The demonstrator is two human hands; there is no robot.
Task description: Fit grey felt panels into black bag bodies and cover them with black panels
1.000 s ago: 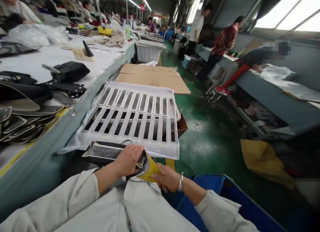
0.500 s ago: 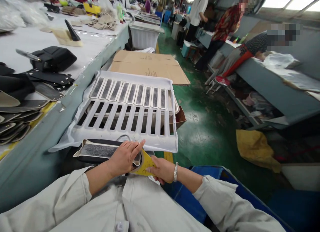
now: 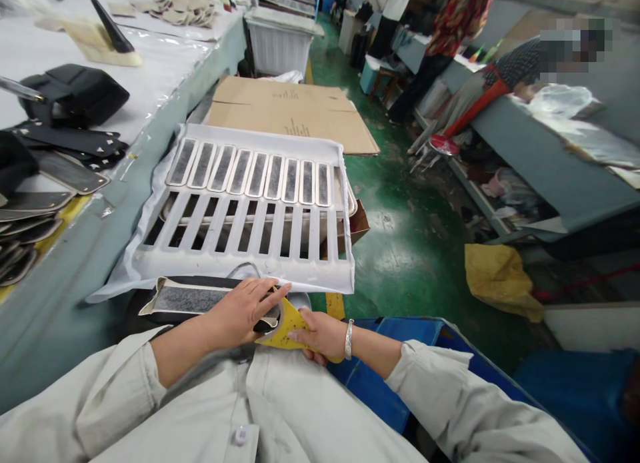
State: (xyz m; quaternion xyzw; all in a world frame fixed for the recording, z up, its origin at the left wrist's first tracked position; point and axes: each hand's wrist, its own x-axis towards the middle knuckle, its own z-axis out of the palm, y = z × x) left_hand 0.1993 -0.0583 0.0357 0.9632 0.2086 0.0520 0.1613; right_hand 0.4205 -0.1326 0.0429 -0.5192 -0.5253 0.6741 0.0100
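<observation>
The left hand point(image 3: 245, 311) is lying palm down across the lap. Its forearm is coming in from the lower left in a pale sleeve, the wrist is bending slightly, and the fingers point(image 3: 273, 295) are stretching out straight toward the right hand. It is not clenching anything; the flat palm and extended fingers are pressing on the end of a shoe piece point(image 3: 187, 300). The right hand point(image 3: 320, 334) is reaching in from the lower right, with a silver bracelet point(image 3: 349, 338) sitting on its wrist. Its thumb and fingers are closing in a pinch on the near edge of a yellow template point(image 3: 289, 322).

The yellow template is sitting between the two hands. Its curved upper edge appears to be running just under the left fingertips, and its other end is resting in the right hand's pinch. It is looking flat and stiff.

The shoe piece is extending leftward from under the left palm. It is a long strip showing a mottled grey face, a cream border and black material underneath, and its outer end is curling up a little.

Just beyond both grips a white slotted tray point(image 3: 240, 270) is lying, with its near rim close to the left fingertips. Below the right wrist a blue bin point(image 3: 380, 383) is showing.
</observation>
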